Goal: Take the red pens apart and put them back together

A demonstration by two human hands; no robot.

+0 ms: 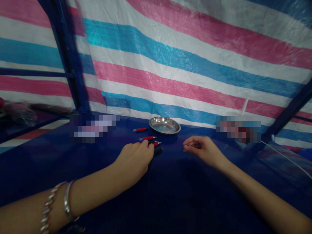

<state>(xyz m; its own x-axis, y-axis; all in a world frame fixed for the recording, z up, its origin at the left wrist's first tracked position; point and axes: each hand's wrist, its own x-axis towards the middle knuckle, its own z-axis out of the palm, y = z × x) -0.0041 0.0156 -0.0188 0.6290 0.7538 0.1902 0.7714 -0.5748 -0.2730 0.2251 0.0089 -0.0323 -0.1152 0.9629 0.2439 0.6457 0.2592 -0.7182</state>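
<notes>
Ahead on the smooth blue desk [170, 195], the left hand [135, 161] curls over slim red-and-black pens [152, 142] near a round, shiny steel dish [164, 125]; whether it grips one is unclear. The right hand [203, 150] rests nearby, thumb and forefinger pinched shut.

Red-and-black pens [148, 138], lying flat, clustered side by side

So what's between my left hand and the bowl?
A few red pens lie between the left hand and the bowl. The head view shows it.
</notes>
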